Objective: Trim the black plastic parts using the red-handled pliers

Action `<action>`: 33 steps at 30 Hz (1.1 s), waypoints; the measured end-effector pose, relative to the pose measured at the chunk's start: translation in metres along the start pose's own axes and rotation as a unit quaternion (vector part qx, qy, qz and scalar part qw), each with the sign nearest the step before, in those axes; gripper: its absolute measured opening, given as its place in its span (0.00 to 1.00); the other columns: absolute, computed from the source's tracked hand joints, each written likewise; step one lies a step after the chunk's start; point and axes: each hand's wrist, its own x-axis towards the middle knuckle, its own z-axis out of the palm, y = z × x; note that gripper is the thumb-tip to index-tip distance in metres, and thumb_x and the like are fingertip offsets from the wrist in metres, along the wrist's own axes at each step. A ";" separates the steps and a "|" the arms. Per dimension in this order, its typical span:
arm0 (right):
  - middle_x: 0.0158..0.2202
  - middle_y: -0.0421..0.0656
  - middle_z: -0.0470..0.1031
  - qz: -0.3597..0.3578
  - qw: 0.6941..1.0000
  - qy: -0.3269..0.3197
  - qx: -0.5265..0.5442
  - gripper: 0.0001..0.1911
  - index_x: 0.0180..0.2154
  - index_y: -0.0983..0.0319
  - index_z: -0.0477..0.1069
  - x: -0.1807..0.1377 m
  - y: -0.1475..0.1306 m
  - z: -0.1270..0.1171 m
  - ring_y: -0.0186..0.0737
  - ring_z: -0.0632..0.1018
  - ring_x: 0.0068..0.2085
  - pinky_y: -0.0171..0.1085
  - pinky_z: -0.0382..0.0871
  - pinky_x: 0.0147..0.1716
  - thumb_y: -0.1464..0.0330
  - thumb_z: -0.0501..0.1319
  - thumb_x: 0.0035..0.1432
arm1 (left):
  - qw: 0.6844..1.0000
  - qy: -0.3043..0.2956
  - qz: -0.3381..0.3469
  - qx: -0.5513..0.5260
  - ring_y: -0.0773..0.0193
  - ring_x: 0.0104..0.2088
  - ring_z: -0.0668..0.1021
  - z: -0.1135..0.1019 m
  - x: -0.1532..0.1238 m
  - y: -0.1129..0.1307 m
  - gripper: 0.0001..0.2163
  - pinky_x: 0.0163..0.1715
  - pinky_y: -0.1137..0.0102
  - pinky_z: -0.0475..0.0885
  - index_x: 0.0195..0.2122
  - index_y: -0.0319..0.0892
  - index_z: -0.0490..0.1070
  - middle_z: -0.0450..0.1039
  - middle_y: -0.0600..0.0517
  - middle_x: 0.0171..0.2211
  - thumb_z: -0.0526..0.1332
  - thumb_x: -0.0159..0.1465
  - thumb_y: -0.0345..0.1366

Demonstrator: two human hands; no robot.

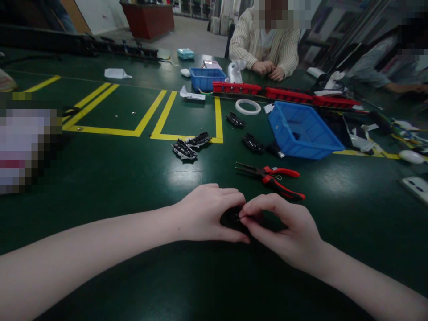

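Between my hands, low over the green table (140,276), is a small black plastic part (230,217), mostly hidden by fingers. My left hand (214,214) curls around it, thumb below and fingers above. Thumb and forefinger of my right hand (284,227) pinch at the part's right side, on something too small to make out. Just beyond lie red-handled needle-nose pliers (267,173), jaws pointing left. Farther off, two black parts with silvery edges (185,150) lie touching each other. Two more black parts (253,142) rest left of the blue bin.
A large blue bin (307,133) stands tilted at right, behind the pliers. A roll of white tape (248,107), a smaller blue bin (207,79) and red strips (287,94) lie farther back. Yellow tape lines (107,130) mark the table. Opposite sits a person in a striped shirt (240,40).
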 end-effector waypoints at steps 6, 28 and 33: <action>0.30 0.40 0.75 0.007 1.000 -0.002 0.017 0.05 0.34 0.61 0.68 0.001 0.001 0.002 0.33 0.77 0.31 0.32 0.73 0.29 0.75 0.61 0.55 | 1.000 -0.002 -0.001 0.005 0.67 0.33 0.75 -0.001 0.001 0.000 0.15 0.29 0.74 0.64 0.34 0.41 0.67 0.71 0.56 0.32 0.66 0.55 0.46; 0.31 0.40 0.74 -0.018 0.999 -0.033 0.006 0.06 0.33 0.61 0.65 0.001 0.004 0.003 0.32 0.76 0.32 0.31 0.71 0.31 0.77 0.59 0.55 | 1.000 -0.010 0.001 0.015 0.67 0.31 0.74 -0.001 0.002 0.000 0.16 0.29 0.73 0.62 0.33 0.40 0.67 0.70 0.57 0.31 0.67 0.54 0.46; 0.31 0.42 0.74 -0.084 0.995 -0.036 -0.028 0.05 0.34 0.62 0.66 0.001 0.004 0.007 0.32 0.76 0.32 0.31 0.71 0.31 0.77 0.58 0.57 | 0.999 -0.018 -0.007 0.033 0.66 0.32 0.74 0.000 0.003 0.000 0.15 0.30 0.72 0.63 0.33 0.40 0.68 0.71 0.56 0.32 0.68 0.54 0.45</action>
